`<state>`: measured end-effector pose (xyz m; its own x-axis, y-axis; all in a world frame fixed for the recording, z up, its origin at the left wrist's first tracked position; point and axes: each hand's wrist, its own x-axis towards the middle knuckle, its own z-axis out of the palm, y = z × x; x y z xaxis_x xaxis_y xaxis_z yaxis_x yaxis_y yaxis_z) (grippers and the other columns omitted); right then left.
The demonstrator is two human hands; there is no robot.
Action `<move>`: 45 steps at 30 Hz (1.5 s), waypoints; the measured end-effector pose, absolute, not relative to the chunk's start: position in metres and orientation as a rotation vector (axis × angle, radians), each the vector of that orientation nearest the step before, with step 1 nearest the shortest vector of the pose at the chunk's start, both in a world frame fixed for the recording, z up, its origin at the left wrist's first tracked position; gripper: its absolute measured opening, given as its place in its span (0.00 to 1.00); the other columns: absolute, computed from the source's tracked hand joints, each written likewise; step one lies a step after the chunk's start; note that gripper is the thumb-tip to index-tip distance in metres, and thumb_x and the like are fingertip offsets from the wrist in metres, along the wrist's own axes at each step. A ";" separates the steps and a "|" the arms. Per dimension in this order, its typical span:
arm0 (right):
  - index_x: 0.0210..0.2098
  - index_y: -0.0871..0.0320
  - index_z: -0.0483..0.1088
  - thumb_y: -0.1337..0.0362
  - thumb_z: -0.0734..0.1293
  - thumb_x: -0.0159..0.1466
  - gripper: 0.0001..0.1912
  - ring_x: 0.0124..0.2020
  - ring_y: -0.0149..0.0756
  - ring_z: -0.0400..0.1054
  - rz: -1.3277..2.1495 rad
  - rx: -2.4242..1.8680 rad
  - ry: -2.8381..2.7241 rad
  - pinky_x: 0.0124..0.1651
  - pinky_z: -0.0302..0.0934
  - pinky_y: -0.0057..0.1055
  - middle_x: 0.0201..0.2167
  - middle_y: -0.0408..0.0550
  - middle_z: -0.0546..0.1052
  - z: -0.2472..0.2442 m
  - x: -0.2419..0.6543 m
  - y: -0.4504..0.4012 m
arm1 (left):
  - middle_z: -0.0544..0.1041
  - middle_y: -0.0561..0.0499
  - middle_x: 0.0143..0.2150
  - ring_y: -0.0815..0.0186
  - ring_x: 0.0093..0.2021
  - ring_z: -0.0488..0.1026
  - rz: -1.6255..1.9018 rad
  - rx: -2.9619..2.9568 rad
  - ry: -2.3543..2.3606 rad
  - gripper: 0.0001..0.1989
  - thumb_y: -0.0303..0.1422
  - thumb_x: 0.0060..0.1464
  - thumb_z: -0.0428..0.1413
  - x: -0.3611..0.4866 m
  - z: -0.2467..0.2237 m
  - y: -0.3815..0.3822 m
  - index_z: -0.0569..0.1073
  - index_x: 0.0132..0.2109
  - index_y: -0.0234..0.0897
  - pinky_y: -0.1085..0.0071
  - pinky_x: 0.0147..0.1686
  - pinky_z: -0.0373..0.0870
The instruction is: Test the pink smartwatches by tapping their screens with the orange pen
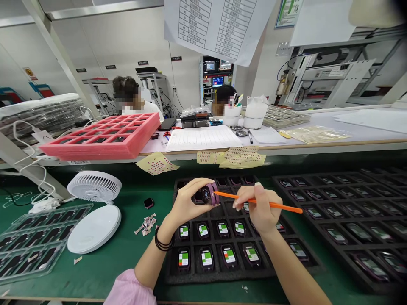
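Purple smartwatch [207, 195] held in the left hand [187, 201], above the foam tray [216, 276]
The left grip wraps round the case, steadying it; the right hand [256, 207] pinches an orange stick [274, 204], its tip right at the watch's edge.

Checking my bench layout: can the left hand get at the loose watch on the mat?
Probably yes: nothing stands between the left hand and the loose watch, but that hand now holds another watch.
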<state>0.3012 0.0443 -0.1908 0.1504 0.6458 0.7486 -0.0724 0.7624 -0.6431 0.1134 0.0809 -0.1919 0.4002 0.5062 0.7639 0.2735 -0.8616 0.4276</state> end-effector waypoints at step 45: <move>0.25 0.55 0.54 0.59 0.76 0.50 0.23 0.25 0.28 0.59 1.326 -0.746 -1.238 0.29 0.59 0.26 0.23 0.36 0.62 -0.202 0.288 0.078 | 0.73 0.44 0.50 0.58 0.52 0.70 1.349 2.462 0.913 0.24 0.35 0.49 0.64 0.114 -0.194 0.083 0.68 0.53 0.41 0.58 0.51 0.70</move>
<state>0.2882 0.0785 -0.2018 -0.1806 0.9565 0.2289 -0.2939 0.1696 -0.9407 0.1136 0.0825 -0.1938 0.3964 0.5973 0.6972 0.4251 -0.7925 0.4373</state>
